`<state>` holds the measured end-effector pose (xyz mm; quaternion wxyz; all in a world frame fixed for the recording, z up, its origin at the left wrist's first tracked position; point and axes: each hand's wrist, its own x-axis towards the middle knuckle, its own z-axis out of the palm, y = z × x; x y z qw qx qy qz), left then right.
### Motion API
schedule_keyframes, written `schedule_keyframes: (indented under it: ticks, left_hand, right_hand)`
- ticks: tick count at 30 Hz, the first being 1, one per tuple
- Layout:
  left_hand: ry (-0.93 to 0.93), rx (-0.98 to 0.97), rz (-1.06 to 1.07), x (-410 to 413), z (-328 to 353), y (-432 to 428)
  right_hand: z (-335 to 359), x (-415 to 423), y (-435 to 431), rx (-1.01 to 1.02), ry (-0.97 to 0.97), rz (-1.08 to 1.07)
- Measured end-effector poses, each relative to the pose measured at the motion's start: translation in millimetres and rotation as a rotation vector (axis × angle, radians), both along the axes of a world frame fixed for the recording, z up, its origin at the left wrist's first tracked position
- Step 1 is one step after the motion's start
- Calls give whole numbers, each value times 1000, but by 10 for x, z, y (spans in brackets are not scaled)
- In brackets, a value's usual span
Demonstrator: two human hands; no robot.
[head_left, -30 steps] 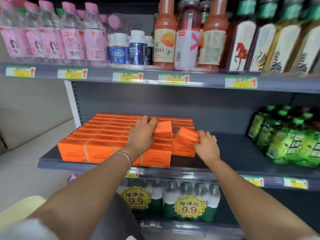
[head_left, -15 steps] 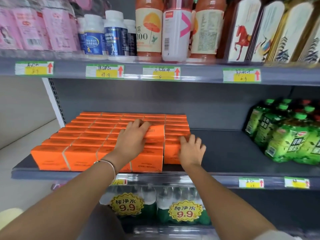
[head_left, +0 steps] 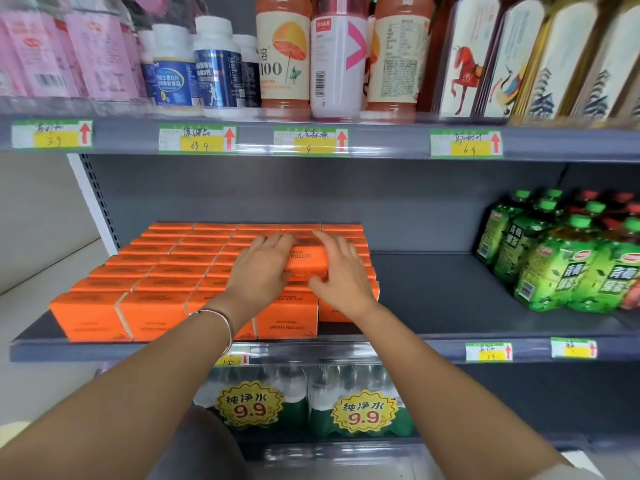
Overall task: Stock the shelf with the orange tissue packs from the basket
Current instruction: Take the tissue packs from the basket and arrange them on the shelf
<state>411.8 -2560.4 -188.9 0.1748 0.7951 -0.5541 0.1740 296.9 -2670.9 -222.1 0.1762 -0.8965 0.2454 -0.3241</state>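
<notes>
I am pressing both hands onto one orange tissue pack (head_left: 306,259) lying flat on top of the standing rows. My left hand (head_left: 258,271) is resting palm-down, fingers spread and only lightly curled, against the pack's left end; my right hand (head_left: 341,271) is doing likewise at its right end, thumb tucked under the front edge. Neither is closing into a full grasp; I judge I am squaring the pack so a second layer sits flush. The block of tissue packs (head_left: 166,268) is filling the left half of the middle shelf (head_left: 450,296), tightly packed so nothing tips. The green drink bottles (head_left: 568,258) are standing well apart, right. The basket is not in view.
</notes>
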Motion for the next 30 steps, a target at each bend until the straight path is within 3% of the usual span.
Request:
schedule_keyframes:
  ticks: [3,8,10,14,17,20,30]
  left_hand:
    - [67,-66,-46,-8,33,5]
    - [243,-214,-149,-56,25,48]
    - [246,-116,-128,-93,-47,73]
    - [182,257,-97,-144,-285,79]
    - [139,415,-90,-149,-458,57]
    - [75,478,-109,-135,-558,61]
    - [-48,369,34,-159,-629,-147]
  right_hand:
    - [37,57,34,89,-78,42]
    - [96,-229,-44,226,-243,-193]
    - [25,-408,-111,295,-276,-250]
    - [-216,-725,-156,394,-209,-331]
    - [-452,-787,-193,361,-41,-363]
    - [-614,-683,-209,319,0,-334]
    - [-753,-510,-128,-34,247,-377]
